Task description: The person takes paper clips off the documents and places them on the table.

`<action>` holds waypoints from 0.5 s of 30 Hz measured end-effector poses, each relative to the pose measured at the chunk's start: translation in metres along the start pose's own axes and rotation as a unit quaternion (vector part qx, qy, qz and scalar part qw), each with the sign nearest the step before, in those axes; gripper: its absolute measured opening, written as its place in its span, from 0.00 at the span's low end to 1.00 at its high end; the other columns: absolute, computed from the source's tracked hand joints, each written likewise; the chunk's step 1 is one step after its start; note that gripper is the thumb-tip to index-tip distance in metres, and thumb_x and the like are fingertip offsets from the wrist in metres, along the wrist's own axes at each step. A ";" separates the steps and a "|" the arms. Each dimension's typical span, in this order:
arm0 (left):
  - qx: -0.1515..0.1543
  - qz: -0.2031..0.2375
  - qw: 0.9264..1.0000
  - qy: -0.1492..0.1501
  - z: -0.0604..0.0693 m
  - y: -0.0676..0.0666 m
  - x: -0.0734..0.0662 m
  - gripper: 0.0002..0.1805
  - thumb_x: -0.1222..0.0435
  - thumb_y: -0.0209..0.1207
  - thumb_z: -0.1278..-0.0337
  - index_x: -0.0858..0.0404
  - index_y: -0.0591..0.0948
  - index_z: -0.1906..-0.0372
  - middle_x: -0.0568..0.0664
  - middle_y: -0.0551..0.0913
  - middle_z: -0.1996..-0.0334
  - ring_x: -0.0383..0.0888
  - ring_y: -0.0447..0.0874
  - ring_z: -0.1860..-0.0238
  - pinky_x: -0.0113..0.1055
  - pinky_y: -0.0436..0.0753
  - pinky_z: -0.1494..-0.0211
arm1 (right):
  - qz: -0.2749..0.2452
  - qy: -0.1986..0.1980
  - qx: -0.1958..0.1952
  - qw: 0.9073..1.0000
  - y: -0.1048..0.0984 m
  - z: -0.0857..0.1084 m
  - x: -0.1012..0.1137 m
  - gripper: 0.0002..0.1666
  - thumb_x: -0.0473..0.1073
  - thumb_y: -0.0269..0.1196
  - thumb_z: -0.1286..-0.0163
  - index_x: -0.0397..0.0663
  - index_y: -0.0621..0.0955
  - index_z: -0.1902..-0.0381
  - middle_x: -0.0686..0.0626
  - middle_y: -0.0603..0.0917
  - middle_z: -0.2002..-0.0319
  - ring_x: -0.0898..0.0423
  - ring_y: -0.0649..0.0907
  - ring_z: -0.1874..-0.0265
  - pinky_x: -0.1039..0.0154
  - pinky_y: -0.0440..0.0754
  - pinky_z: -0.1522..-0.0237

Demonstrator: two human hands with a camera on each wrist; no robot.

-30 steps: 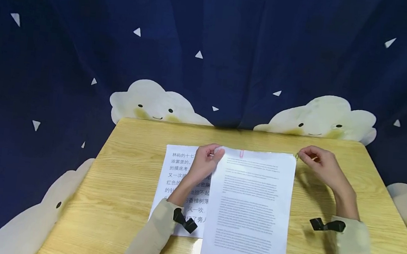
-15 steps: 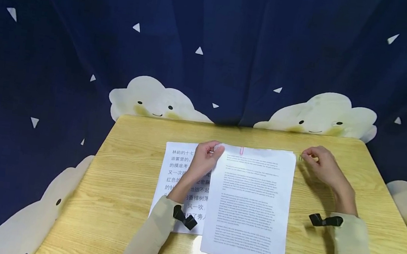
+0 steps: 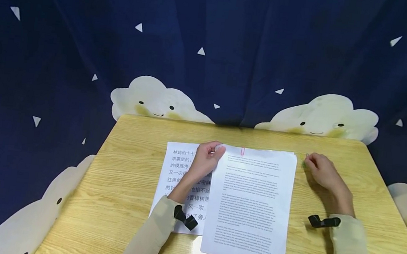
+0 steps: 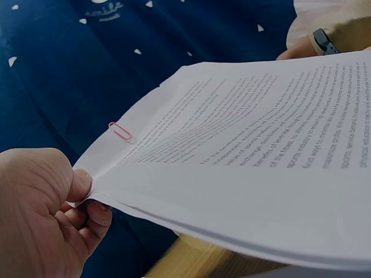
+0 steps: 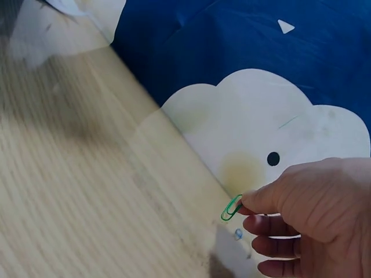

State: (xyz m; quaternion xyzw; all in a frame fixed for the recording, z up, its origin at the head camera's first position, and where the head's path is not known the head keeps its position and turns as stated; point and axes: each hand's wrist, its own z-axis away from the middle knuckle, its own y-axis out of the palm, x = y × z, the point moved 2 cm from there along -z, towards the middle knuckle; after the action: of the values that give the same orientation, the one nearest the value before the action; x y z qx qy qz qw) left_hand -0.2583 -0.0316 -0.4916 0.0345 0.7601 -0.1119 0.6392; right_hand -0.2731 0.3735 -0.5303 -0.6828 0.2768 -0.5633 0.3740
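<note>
My left hand (image 3: 204, 159) pinches the top left corner of a stack of printed sheets (image 3: 248, 207), thumb on top and fingers beneath. The stack is lifted at that corner, as the left wrist view shows. A pink paper clip (image 4: 121, 132) sits on its top edge. Just off the top right corner, apart from the paper, my right hand (image 3: 324, 172) holds a green paper clip (image 5: 231, 208) between thumb and forefinger. Its other fingers (image 5: 277, 246) are curled and hold nothing that I can see.
A page with large Chinese characters (image 3: 171, 182) lies on the wooden table (image 3: 119, 201), partly under the left arm and the stack. A dark blue curtain (image 3: 235, 42) with white clouds hangs behind the table's far edge. Black straps (image 3: 185, 218) are on both sleeves.
My right hand has moved right, away from the stack's top right corner, with the green paper clip in its fingers. The left hand keeps its grip on the sheets in the same place.
</note>
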 end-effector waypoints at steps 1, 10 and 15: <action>0.000 0.001 1.000 0.001 0.000 0.000 0.000 0.11 0.64 0.57 0.22 0.67 0.87 0.53 0.56 0.89 0.66 0.39 0.85 0.73 0.29 0.82 0.69 | 0.000 0.008 0.004 1.000 0.001 0.000 -0.001 0.14 0.39 0.50 0.15 0.33 0.77 0.57 0.44 0.75 0.70 0.50 0.72 0.70 0.57 0.69 0.68; -0.002 0.000 1.000 0.005 -0.001 0.001 -0.001 0.11 0.65 0.58 0.23 0.68 0.87 0.55 0.56 0.88 0.68 0.38 0.84 0.74 0.29 0.82 0.69 | 0.027 0.049 -0.003 0.998 0.008 -0.001 -0.011 0.15 0.41 0.52 0.17 0.38 0.77 0.63 0.44 0.76 0.70 0.49 0.74 0.71 0.56 0.70 0.69; -0.001 -0.002 1.000 0.007 -0.001 0.001 0.000 0.11 0.65 0.57 0.22 0.68 0.87 0.54 0.57 0.88 0.67 0.38 0.84 0.74 0.29 0.81 0.70 | 0.046 0.065 -0.021 0.997 0.012 -0.004 -0.017 0.15 0.44 0.54 0.18 0.38 0.79 0.62 0.41 0.79 0.68 0.47 0.76 0.70 0.56 0.71 0.70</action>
State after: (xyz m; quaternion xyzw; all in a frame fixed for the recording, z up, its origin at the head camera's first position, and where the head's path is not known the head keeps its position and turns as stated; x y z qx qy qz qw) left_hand -0.2590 -0.0305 -0.4920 0.0333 0.7645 -0.1117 0.6340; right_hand -0.2797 0.3793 -0.5494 -0.6388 0.3437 -0.5829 0.3661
